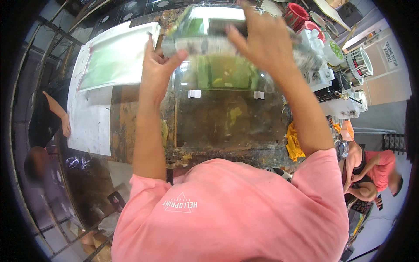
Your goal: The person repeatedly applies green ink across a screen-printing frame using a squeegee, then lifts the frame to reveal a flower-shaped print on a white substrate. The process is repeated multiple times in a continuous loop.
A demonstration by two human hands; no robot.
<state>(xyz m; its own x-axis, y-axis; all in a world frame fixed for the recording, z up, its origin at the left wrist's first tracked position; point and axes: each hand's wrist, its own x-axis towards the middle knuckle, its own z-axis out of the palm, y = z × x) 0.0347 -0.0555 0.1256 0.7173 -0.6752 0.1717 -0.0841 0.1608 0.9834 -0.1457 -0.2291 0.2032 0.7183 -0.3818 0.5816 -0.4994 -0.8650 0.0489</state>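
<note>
My left hand [160,65] is at the right edge of a blurred white sheet with a pale green print [115,59]. Its index finger is stretched out and its thumb is spread away, close to the corner of a screen-printing frame [200,46]. My right hand [264,41] grips that frame, thumb on the near side; some of its fingers are hidden. The frame is tilted up and smeared by motion. Below it lies a dark board [227,118] with a green patch [227,74] and two small white tabs [194,93] near its middle.
White paper [91,124] lies under the printed sheet. White and red tubs [297,15], an open can [360,63] and white containers stand at the right. An orange cloth [294,142] lies at the right edge. Another person's arm [59,111] reaches in at left; a person [377,174] sits at right.
</note>
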